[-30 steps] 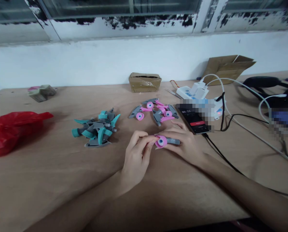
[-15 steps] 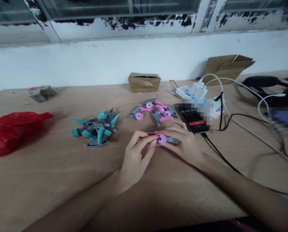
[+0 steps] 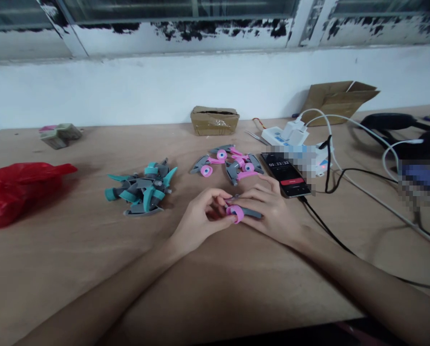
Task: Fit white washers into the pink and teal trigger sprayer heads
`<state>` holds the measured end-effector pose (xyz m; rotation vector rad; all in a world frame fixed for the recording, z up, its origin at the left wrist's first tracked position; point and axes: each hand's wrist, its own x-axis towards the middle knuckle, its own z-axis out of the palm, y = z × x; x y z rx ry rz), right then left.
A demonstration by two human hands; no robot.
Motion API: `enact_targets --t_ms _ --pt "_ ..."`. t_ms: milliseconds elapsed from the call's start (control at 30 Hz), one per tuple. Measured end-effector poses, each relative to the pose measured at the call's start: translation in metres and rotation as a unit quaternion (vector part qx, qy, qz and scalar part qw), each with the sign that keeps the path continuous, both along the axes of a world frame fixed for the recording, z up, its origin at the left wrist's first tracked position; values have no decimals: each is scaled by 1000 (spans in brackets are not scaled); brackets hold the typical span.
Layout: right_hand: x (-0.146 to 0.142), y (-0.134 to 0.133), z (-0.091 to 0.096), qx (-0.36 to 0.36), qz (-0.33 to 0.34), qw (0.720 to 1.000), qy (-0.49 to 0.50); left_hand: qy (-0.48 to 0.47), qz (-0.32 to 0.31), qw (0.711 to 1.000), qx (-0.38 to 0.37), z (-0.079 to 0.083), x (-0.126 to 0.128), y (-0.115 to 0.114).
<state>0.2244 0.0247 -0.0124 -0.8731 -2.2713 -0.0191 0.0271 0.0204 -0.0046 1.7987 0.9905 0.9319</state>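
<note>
A pink and grey plastic piece [image 3: 238, 214], with a round pink ring end and a grey arm, is held between both hands above the table. My left hand [image 3: 202, 217] pinches its pink end with thumb and fingers. Over the grey part lies my right hand [image 3: 276, 211], fingers curled around it and covering much of it. Just beyond the hands sits a cluster of similar pink and grey pieces [image 3: 232, 167]. Left of my left hand rests a heap of teal and grey pieces [image 3: 144, 187].
A phone [image 3: 288, 179] showing a timer lies right of my right hand, its black cable running toward me. Behind it are a white power strip [image 3: 272, 136] and cables. A red plastic bag [image 3: 23, 192] is far left; a small cardboard box [image 3: 215, 122] stands near the wall.
My left hand has shifted its grip, the thumb now under the pink ring and the fingers behind. The pink ring end has turned and dropped slightly.
</note>
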Motion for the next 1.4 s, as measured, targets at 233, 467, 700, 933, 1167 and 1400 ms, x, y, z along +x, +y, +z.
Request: enact_targets --t_ms 233,467,700,933,1167,1400 --pt "-2 -2 2 13 1 1000 -25 69 -11 996 49 5 2 -3" --pt "-3 -6 3 -5 -7 999 -39 114 23 977 181 4 5 -12" --pt "-4 -6 5 12 -36 998 -49 111 46 973 196 2 10 -17" --pt "-9 -9 5 27 -76 996 -25 87 125 975 163 1 12 -20" --pt "-11 -15 4 17 -138 989 -51 214 174 930 244 4 10 -17" --pt "-16 -19 6 3 -152 986 -60 227 178 927 238 6 13 -22"
